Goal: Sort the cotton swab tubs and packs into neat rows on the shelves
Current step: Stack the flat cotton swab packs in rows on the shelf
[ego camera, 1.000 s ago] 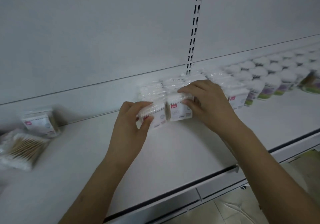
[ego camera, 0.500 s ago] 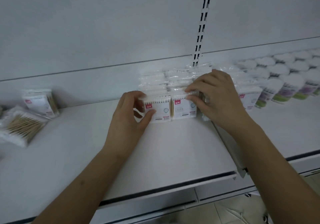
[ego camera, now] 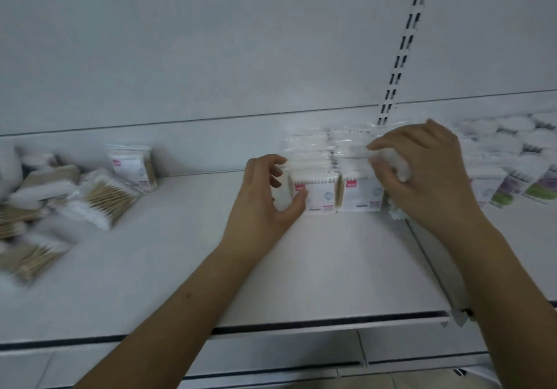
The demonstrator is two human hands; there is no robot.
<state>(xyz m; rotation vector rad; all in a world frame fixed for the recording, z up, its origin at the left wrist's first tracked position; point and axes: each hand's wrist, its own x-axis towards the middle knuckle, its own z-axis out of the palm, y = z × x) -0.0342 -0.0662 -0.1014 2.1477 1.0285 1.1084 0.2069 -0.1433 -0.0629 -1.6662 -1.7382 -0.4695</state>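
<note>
Left hand: the left hand sits at the centre of the frame, thumb pressed on the front face and fingers curled over the top of the left front pack; its grip is closed on that pack, probably to keep it square and upright.

Right hand: the right hand, centre right, has curled fingers over the tops of the packs behind the right front pack. Motion blur hides the fingertips, so whether they pinch anything cannot be told; they seem to be steadying the stack from the other side.

Two rows of packs: the rows run from the front packs back to the wall panel, side by side and touching, labels facing out. Bracing from both sides is likely what keeps them tight.

Loose packs: a jumbled heap lies at the left of the frame on the same shelf, with one pack standing upright against the wall behind it. These look unsorted.

Tubs: round tubs at the far right already stand in rows.

Stage: judged as squaring up the two rows; the left heap remains to be done.
</note>
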